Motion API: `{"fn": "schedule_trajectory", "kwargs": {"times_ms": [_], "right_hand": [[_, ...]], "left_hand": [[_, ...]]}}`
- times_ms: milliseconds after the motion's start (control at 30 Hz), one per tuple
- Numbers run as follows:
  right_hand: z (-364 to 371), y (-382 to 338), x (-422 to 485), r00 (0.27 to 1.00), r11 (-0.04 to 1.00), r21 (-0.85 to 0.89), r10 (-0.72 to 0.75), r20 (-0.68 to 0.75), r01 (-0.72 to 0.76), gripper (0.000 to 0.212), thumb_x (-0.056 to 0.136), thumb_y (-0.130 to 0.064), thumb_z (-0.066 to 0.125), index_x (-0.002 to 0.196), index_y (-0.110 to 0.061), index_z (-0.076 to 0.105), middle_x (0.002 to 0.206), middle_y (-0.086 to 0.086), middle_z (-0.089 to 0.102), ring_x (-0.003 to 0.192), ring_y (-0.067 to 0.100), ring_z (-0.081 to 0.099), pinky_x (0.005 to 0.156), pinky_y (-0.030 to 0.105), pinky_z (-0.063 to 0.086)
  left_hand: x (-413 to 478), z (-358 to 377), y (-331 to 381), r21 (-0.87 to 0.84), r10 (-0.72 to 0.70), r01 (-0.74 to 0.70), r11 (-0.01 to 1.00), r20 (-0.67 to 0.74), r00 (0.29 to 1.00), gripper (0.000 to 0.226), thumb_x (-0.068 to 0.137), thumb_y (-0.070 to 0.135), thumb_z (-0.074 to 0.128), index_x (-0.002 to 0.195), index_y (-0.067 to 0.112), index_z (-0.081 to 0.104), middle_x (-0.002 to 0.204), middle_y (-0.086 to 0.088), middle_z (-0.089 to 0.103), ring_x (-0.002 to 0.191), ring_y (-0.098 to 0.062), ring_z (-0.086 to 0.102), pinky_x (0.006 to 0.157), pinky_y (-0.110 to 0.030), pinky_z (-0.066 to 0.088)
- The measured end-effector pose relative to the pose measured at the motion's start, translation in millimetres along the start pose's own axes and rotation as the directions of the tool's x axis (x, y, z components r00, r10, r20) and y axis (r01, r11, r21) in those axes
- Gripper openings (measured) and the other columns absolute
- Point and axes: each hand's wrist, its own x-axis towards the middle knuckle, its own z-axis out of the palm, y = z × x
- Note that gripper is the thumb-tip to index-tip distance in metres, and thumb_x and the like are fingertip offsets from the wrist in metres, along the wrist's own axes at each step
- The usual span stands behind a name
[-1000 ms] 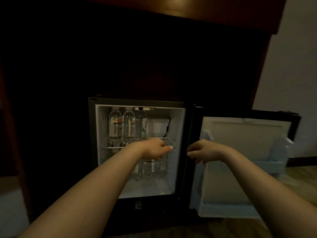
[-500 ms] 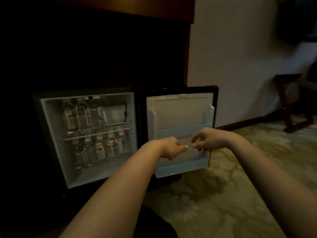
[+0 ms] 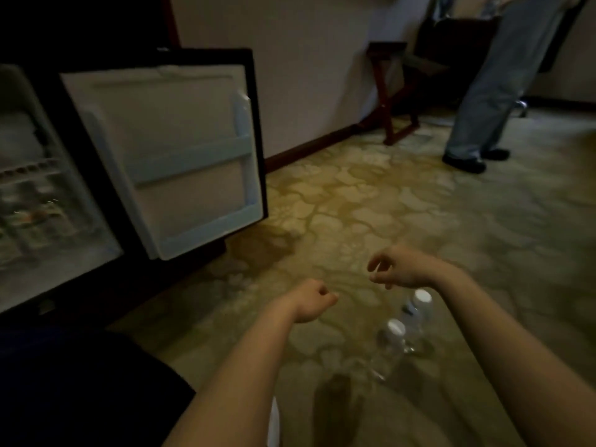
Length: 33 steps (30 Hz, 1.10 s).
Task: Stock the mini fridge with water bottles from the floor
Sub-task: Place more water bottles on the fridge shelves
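Patterned carpet (image 3: 419, 221) is filling most of the view. The mini fridge (image 3: 19, 279) is sitting at left with its door (image 3: 180, 156) hanging wide open and blurry stocked bottles (image 3: 35, 217) inside. The left hand (image 3: 314, 301) is curling into an empty fist. The right hand (image 3: 400, 269) is hovering with fingers loosely apart, gripping nothing. Two water bottles (image 3: 416, 309) are sitting on the carpet just below the right wrist.
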Motion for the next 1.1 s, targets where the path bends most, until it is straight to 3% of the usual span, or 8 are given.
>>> {"fn": "schedule_trajectory", "kwargs": {"times_ms": [100,200,267,467,667,833,967,1100], "right_hand": [[39,38,-10,0.992,0.991,0.051,0.122,-0.013,-0.121,0.037,0.092,-0.024,0.057,0.123,-0.005,0.055,0.115,0.014,0.063,0.077,0.017,0.062,0.062,0.021,0.050],[84,66,-14,0.974,0.974,-0.016,0.227,0.011,-0.227,0.039,0.093,-0.027,0.053,0.126,-0.006,0.051,0.126,0.018,0.056,0.110,0.030,0.057,0.089,0.035,0.046],[108,70,-13,0.971,0.971,0.025,0.237,-0.022,-0.236,0.036,0.094,-0.029,0.050,0.121,-0.006,0.052,0.125,0.017,0.056,0.112,0.029,0.055,0.093,0.034,0.045],[155,59,-11,0.953,0.991,-0.025,0.121,-0.277,-0.133,0.030,0.094,-0.032,0.048,0.109,-0.007,0.045,0.113,0.015,0.054,0.096,0.034,0.057,0.079,0.042,0.049],[156,61,-13,0.954,0.996,-0.019,0.075,-0.290,-0.084,0.028,0.095,-0.036,0.046,0.102,-0.009,0.043,0.107,0.012,0.055,0.093,0.032,0.056,0.077,0.041,0.048],[131,55,-30,0.940,0.999,0.043,0.029,-0.339,-0.016,0.028,0.094,-0.038,0.047,0.092,-0.010,0.048,0.094,0.010,0.061,0.084,0.028,0.060,0.073,0.043,0.050],[111,35,-50,0.878,0.989,-0.032,-0.141,-0.457,0.143,0.030,0.092,-0.039,0.050,0.078,-0.014,0.043,0.074,0.005,0.056,0.067,0.023,0.055,0.061,0.037,0.042],[87,14,-55,0.812,0.970,-0.041,-0.222,-0.540,0.238,0.030,0.090,-0.037,0.055,0.076,-0.012,0.045,0.068,-0.002,0.048,0.063,0.018,0.047,0.059,0.032,0.030]], "left_hand": [[7,51,5,-0.154,0.003,0.002,0.988,0.036,0.999,0.038,0.095,0.028,0.047,0.122,0.002,0.054,0.124,-0.016,0.057,0.104,-0.021,0.054,0.093,-0.030,0.043],[6,106,10,-0.234,0.003,0.015,0.972,0.074,0.997,0.045,0.095,0.026,0.049,0.134,0.005,0.042,0.138,-0.014,0.047,0.124,-0.024,0.047,0.099,-0.028,0.039],[4,131,8,-0.256,-0.027,0.048,0.965,0.084,0.996,0.048,0.093,0.027,0.051,0.137,0.009,0.040,0.141,-0.012,0.045,0.127,-0.023,0.046,0.100,-0.028,0.038],[5,150,-3,0.038,-0.039,0.035,0.999,0.131,0.991,0.058,0.092,0.036,0.048,0.142,0.012,0.034,0.150,-0.014,0.033,0.138,-0.030,0.031,0.113,-0.036,0.025],[8,153,-22,-0.003,-0.093,0.094,0.996,0.147,0.985,0.060,0.088,0.030,0.056,0.142,0.016,0.034,0.148,-0.011,0.035,0.136,-0.029,0.034,0.111,-0.037,0.030],[9,156,-31,0.011,-0.082,0.081,0.997,0.125,0.989,0.080,0.081,0.033,0.066,0.146,0.019,0.022,0.150,-0.009,0.033,0.138,-0.028,0.032,0.113,-0.041,0.030],[6,151,-28,-0.250,0.056,-0.046,0.967,0.033,0.998,0.100,0.070,0.027,0.078,0.148,0.023,0.015,0.144,-0.002,0.043,0.130,-0.021,0.043,0.107,-0.039,0.039],[4,133,-23,-0.477,0.134,-0.192,0.858,-0.153,0.979,0.075,0.068,0.013,0.081,0.133,0.016,0.043,0.122,-0.001,0.060,0.112,-0.014,0.056,0.092,-0.024,0.046]]}}
